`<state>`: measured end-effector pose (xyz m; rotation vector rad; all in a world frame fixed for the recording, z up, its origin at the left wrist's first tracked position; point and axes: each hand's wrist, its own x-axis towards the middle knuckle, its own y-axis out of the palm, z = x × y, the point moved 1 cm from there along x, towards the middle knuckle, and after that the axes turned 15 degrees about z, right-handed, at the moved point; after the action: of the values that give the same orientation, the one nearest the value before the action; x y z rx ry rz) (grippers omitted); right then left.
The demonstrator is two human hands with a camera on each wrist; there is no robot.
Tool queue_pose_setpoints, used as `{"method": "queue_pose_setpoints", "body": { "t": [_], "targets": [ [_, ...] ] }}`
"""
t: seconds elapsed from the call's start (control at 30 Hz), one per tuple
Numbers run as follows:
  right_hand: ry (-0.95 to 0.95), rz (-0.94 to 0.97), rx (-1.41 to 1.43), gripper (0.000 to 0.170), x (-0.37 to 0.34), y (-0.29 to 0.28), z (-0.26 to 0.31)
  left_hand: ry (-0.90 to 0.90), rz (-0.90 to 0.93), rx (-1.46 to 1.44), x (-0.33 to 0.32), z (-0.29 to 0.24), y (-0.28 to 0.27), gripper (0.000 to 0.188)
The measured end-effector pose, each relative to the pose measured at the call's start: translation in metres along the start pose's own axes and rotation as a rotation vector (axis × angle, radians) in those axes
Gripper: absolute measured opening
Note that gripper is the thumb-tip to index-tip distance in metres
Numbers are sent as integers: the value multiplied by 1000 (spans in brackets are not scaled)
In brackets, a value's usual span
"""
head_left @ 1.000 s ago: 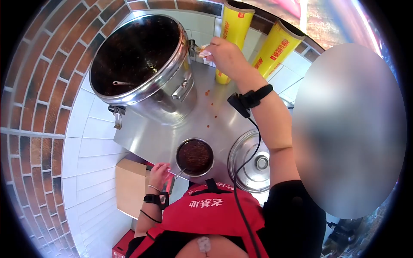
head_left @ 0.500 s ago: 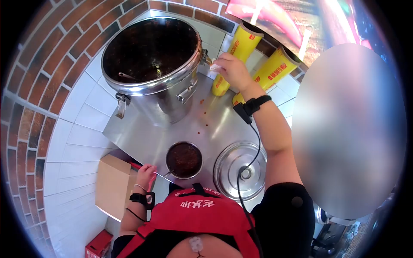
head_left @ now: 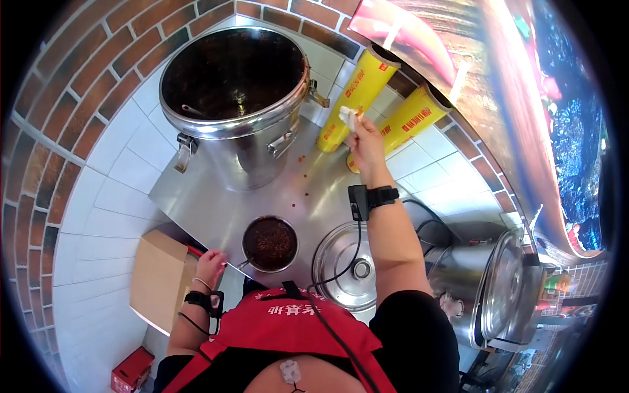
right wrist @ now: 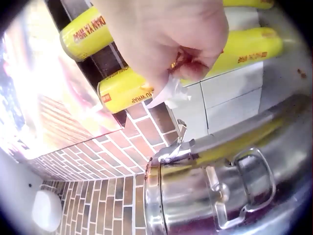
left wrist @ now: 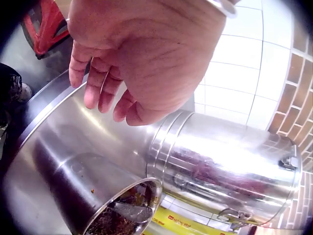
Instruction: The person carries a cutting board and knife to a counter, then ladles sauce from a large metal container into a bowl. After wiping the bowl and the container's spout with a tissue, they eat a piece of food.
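My right hand (head_left: 368,147) pinches a crumpled, orange-stained white tissue (head_left: 348,116) in front of the yellow cling-wrap tubes. In the right wrist view the tissue (right wrist: 171,93) pokes out below curled fingers, near the latch (right wrist: 177,152) of the big steel pot. That pot (head_left: 249,160) stands without its lid, dark inside, with a spoon-like handle (head_left: 191,110) showing. My left hand (head_left: 211,265) hangs relaxed by the table edge, its fingers bent loosely around nothing in the left wrist view. Beside it stands a small steel pot (left wrist: 159,188) of dark red sauce with a ladle (left wrist: 132,211) in it.
A round steel lid (head_left: 331,278) lies on the steel table (head_left: 213,213) near my body. Yellow cling-wrap tubes (head_left: 360,88) lean on the tiled wall. Small sauce drops dot the tabletop. A cardboard box (head_left: 154,272) is at the left, another steel pot (head_left: 458,281) at the right.
My right hand has drawn the tissue away from the big pot's latch, up and to the right. The latch now sticks out uncovered. My left hand stays beside the small pot while the view shifts.
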<state>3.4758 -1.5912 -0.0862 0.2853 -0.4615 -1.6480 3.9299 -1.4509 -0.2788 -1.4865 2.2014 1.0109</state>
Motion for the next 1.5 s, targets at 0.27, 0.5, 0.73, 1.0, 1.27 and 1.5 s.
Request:
{"method": "queue_pose_setpoints", "body": {
  "t": [0.27, 0.5, 0.73, 1.0, 1.27, 1.5],
  "targets": [
    [3, -61, 346, 18, 16, 32, -38, 4, -13, 81, 2, 12, -8, 6],
    [-43, 104, 662, 15, 47, 35, -63, 7, -17, 113, -3, 25, -13, 7],
    [-71, 202, 808, 20, 36, 47, -52, -51, -38, 146, -16, 21, -4, 7],
    [-100, 230, 816, 21, 19, 47, -35, 4, 2, 299, -11, 13, 10, 8],
    [-110, 197, 802, 15, 2, 31, -50, -23, 1, 321, -13, 19, 3, 9],
    [-53, 33, 746, 17, 21, 27, -81, -54, -19, 337, -16, 26, -7, 9]
  ]
}}
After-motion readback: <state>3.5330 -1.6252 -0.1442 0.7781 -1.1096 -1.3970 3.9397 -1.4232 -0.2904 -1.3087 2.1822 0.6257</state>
